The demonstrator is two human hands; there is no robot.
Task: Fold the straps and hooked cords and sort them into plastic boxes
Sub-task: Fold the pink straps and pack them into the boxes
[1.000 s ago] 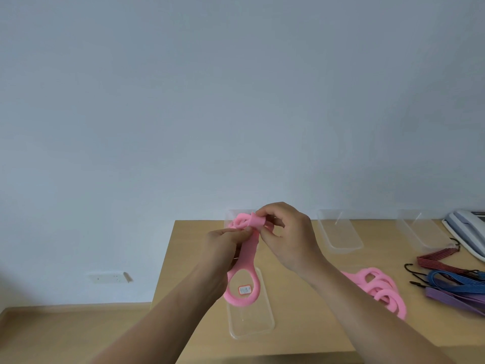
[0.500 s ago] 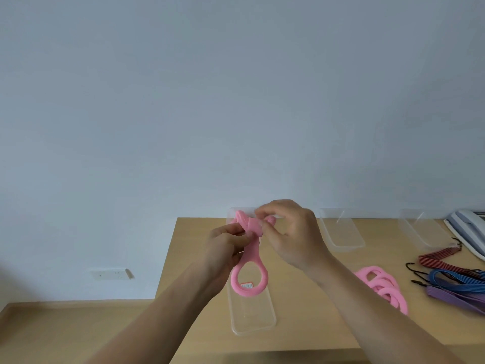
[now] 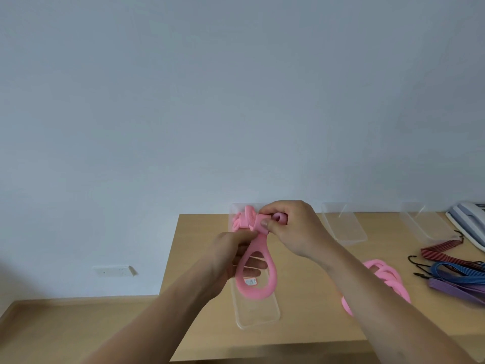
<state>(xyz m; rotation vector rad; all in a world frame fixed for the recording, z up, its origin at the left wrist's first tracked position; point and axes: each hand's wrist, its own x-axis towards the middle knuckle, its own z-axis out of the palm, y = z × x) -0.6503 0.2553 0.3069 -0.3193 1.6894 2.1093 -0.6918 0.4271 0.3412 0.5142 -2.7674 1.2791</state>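
wall (image 3: 236, 88): plain pale grey | desk (image 3: 199, 298): light wood | floor (image 3: 78, 329): wood | socket (image 3: 112, 270): white

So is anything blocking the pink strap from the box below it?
Nothing visible. The left hand and right hand hold the pink strap over the open clear box, whose near end lies bare.

Plain office-like room: light wooden desk (image 3: 199, 227), white desk telephone (image 3: 468, 219), white wall socket (image 3: 115, 270), bare pale blue-grey wall (image 3: 236, 101).
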